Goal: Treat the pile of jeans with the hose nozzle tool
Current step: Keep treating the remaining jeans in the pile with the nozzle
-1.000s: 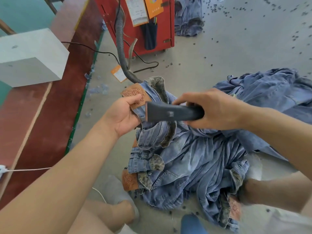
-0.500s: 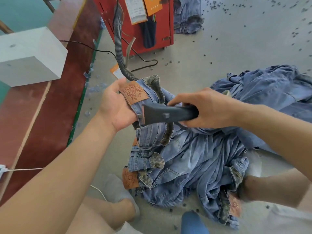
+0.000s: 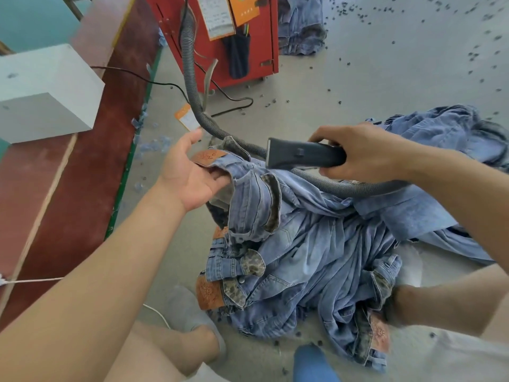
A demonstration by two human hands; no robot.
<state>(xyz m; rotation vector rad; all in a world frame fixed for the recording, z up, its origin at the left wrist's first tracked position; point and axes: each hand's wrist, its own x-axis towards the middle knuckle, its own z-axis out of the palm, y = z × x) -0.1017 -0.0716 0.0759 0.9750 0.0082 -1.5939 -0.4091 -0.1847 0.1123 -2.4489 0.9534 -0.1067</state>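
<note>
A big pile of jeans lies on the grey floor in the middle and lower right of the frame. The right hand comes in from the right side and its fingers are curled tight around the dark handle of the hose nozzle tool. The flat end of the tool points left, just above the top pair of jeans. A grey bumpy hose runs from the tool, across the jeans, and up to a red machine at the top of the frame. The left hand is in the middle left, palm up, with its fingers spread wide. The fingertips sit under the waistband of the top pair, right by a brown patch. A white block sits on a red-brown bench at the upper left. Small dark bits are scattered on the floor at the upper right.
</note>
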